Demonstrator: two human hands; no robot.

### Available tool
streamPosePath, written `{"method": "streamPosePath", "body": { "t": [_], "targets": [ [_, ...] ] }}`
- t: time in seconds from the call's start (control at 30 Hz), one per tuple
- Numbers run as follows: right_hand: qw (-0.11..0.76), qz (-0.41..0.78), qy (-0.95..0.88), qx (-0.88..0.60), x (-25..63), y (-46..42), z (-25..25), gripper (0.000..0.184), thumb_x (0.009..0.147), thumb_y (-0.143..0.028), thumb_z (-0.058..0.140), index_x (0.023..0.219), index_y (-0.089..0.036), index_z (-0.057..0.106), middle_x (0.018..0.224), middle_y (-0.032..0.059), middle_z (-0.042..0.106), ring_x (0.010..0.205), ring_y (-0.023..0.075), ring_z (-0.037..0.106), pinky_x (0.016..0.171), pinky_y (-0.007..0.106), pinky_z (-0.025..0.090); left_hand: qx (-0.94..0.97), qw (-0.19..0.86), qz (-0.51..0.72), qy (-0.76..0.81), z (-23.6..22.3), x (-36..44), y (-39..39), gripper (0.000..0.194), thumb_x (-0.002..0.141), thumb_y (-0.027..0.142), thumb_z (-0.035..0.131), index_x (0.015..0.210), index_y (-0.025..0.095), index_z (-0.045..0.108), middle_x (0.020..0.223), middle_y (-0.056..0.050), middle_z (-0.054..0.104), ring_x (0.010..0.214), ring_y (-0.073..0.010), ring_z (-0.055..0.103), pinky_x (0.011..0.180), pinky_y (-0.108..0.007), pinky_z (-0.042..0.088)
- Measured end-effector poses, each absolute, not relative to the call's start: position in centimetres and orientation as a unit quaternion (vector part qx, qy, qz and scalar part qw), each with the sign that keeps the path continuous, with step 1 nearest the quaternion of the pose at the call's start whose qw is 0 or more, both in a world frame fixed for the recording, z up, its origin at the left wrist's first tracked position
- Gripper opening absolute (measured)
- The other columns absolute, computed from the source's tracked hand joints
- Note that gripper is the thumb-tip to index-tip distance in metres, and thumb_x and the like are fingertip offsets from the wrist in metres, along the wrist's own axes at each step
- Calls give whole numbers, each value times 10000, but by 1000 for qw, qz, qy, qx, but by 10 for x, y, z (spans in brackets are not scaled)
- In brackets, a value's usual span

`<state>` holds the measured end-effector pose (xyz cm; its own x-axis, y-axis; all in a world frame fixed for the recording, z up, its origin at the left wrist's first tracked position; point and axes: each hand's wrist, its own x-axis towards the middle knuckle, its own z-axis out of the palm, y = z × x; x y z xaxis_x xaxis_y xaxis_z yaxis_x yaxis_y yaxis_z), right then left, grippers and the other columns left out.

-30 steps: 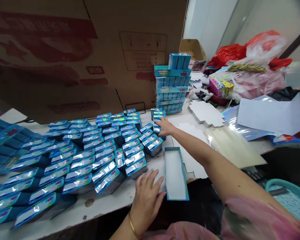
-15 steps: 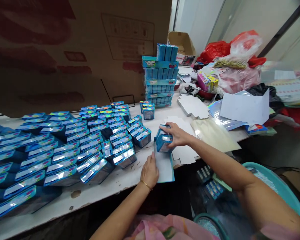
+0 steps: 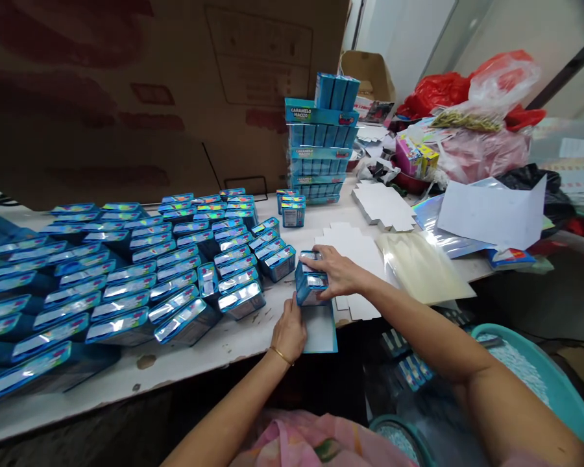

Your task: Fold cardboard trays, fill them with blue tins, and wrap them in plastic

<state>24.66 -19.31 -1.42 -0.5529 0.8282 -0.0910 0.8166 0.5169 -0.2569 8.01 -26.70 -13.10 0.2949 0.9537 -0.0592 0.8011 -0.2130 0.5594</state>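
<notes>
Well beyond the right hand [image 3: 341, 272] and the left hand [image 3: 289, 331], a huge brown cardboard carton [image 3: 185, 123] with red printing. Beneath both sets of fingers, a long white table [image 3: 238, 336], worn in patches. To the left of the fingers, loose rows of shiny blue oblong boxes [image 3: 174, 283]. Farther off past the right fingers, a tall stack of blue display packs [image 3: 317, 154] marked "CARAMELO MACIZO". Partly under the right wrist, a flat white die-cut cardboard sheet [image 3: 351, 239].

Under the fingers, by the table's front edge, a shallow open rectangular tray [image 3: 321, 332], white inside and blue-edged. To do this step well: brace the tray from its left side, grip the compact bundle of glossy blue upright boxes [image 3: 311, 296] evenly, hold it square to the far end, and press gently without bowing the thin walls. Clear the left fingertips of the boxes' foot before letting go.

Bundle directly below the right palm, at the tray's far end: right fingers spread over the tops, pinching it against the thumb. Left fingers pressed together at the tray's left wall, just beside the bundle; hard to tell whether pinching that wall or merely leaning on it. On the left wrist, a slim gold-coloured bracelet [image 3: 282, 356].
</notes>
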Motion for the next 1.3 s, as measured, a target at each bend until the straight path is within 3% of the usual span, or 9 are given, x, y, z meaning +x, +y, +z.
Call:
{"method": "streamPosePath", "body": {
  "t": [0.27, 0.47, 0.57, 0.67, 0.73, 0.9, 1.0, 1.13, 1.3],
  "targets": [
    [-41, 100, -857, -503, 247, -192, -28, 906, 533, -449, 684, 1326, -301, 270, 1312, 113, 253, 1153, 326, 284, 832, 449, 398, 770, 241, 120, 579, -130, 84, -266, 638, 718, 73, 321, 1334, 120, 164, 1144, -134, 421, 864, -200, 551, 745, -318, 444],
    [-47, 96, -861, -496, 242, -194, -48, 987, 571, -554, 640, 1368, -283, 125, 1438, 106, 47, 1274, 393, 27, 956, 605, 118, 781, 259, 164, 544, -132, 78, -262, 599, 750, 109, 342, 1330, 144, 193, 1130, -112, 420, 968, -185, 505, 846, -314, 410],
    [-19, 162, -871, -463, 251, -164, -36, 969, 625, -619, 560, 1376, -268, 58, 1446, 107, 32, 1299, 344, 30, 975, 566, 149, 789, 237, 221, 522, -136, 70, -257, 543, 814, 288, 376, 1322, 161, 230, 1149, -111, 421, 1060, -218, 438, 904, -376, 373],
    [97, 114, -852, -501, 251, -108, -23, 910, 683, -563, 548, 1379, -222, 70, 1443, 117, 54, 1315, 273, 38, 1020, 467, 177, 794, 218, 242, 513, -141, 64, -254, 544, 816, 399, 393, 1301, 173, 298, 1150, -117, 458, 1038, -236, 444, 887, -412, 377],
    [124, 68, -839, -525, 243, -64, -21, 940, 644, -512, 621, 1375, -206, 114, 1437, 123, 97, 1315, 276, 33, 1030, 459, 171, 798, 217, 248, 505, -145, 61, -253, 520, 823, 395, 386, 1295, 188, 319, 1129, -108, 497, 1010, -229, 468, 862, -405, 396],
    [14, 43, -844, -534, 214, 27, -34, 1109, 488, -425, 753, 1372, -218, 117, 1436, 127, 99, 1307, 320, 22, 1008, 505, 189, 793, 210, 274, 501, -156, 57, -252, 525, 816, 354, 408, 1304, 188, 312, 1159, -114, 520, 1046, -231, 484, 872, -406, 408],
    [-39, 51, -817, -573, 203, 48, -49, 1137, 489, -475, 734, 1376, -172, 89, 1437, 154, 42, 1304, 333, -18, 1012, 512, 160, 793, 207, 282, 499, -162, 56, -252, 551, 799, 340, 430, 1308, 165, 309, 1180, -124, 518, 1057, -234, 488, 879, -400, 417],
    [-20, 10, -795, -606, 198, 38, -69, 963, 651, -460, 629, 1363, -69, 112, 1420, 204, 94, 1309, 292, 66, 1040, 454, 122, 792, 207, 282, 501, -169, 57, -252, 573, 788, 336, 437, 1316, 161, 300, 1201, -127, 512, 1067, -247, 492, 867, -409, 431],
    [20, -49, -807, -588, 201, 18, -73, 796, 702, -414, 589, 1347, -178, 187, 1397, 136, 230, 1273, 292, 175, 982, 546, 178, 788, 180, 290, 513, -181, 59, -253, 574, 785, 329, 436, 1327, 215, 285, 1207, -113, 515, 1071, -246, 500, 858, -402, 440]
  ]
}}
